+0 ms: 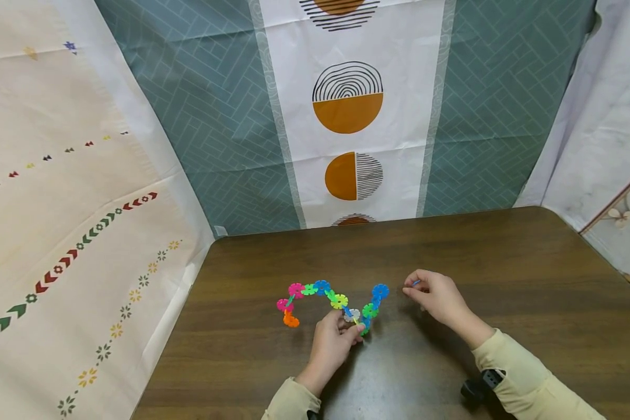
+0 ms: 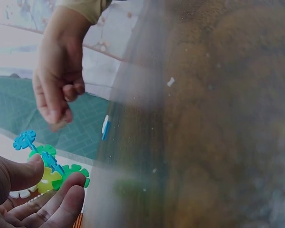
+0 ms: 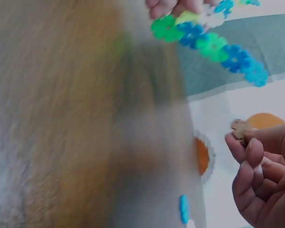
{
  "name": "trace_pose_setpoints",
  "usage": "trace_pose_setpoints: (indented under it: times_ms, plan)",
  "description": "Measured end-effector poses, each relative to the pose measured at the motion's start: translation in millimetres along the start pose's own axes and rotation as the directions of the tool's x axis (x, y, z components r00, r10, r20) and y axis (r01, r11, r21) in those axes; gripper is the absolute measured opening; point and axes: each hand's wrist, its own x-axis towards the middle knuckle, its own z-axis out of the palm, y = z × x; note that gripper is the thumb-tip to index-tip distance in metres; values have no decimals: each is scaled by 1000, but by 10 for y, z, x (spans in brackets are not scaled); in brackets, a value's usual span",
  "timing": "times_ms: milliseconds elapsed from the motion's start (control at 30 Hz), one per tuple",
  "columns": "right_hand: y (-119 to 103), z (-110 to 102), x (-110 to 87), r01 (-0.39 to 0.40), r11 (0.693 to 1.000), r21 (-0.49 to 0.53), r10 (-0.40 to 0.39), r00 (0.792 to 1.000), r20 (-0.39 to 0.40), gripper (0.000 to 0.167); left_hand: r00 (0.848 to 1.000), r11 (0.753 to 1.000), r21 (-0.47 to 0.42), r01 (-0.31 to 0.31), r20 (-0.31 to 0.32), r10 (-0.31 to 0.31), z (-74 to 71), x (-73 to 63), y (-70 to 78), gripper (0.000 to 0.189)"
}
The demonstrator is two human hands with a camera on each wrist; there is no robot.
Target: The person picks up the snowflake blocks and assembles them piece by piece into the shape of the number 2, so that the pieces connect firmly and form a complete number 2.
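A curving chain of interlocking flower discs (image 1: 339,301) in pink, orange, green, yellow, white and blue is held up over the table. My left hand (image 1: 329,341) pinches it near its right part, thumb and fingers on the yellow and green discs (image 2: 48,180). A blue disc (image 1: 380,291) forms the chain's right end; an orange one (image 1: 291,319) ends the left side. To the right, apart from the chain, my right hand (image 1: 440,297) pinches a small brown flower disc (image 3: 239,130) between thumb and fingertips.
On the brown wooden table (image 1: 241,356), a blue piece (image 3: 184,209) and a white piece (image 2: 105,124) lie beyond the right hand. Patterned cloths (image 1: 205,116) hang behind the table and at both sides.
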Motion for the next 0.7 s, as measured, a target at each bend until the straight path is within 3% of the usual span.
trace_pose_setpoints:
  times_ms: [100,200,433,700]
  plan:
    - [-85,-43,-11,-46,994,102,46,999,2,10,1000,1000,14,2,1,-2,3,-2,14,18]
    - [-162,-66,-19,-51,988,142,53,999,-6,13,1000,1000,21,4,-1,-4,11,-3,21,18]
    - [-302,-31,-27,30,989,146,-21,998,-58,23,1000,1000,31,2,-8,-1,21,-2,33,19]
    - [-380,8,-15,72,991,117,-61,994,-95,20,1000,999,46,-1,-8,1,29,-3,39,21]
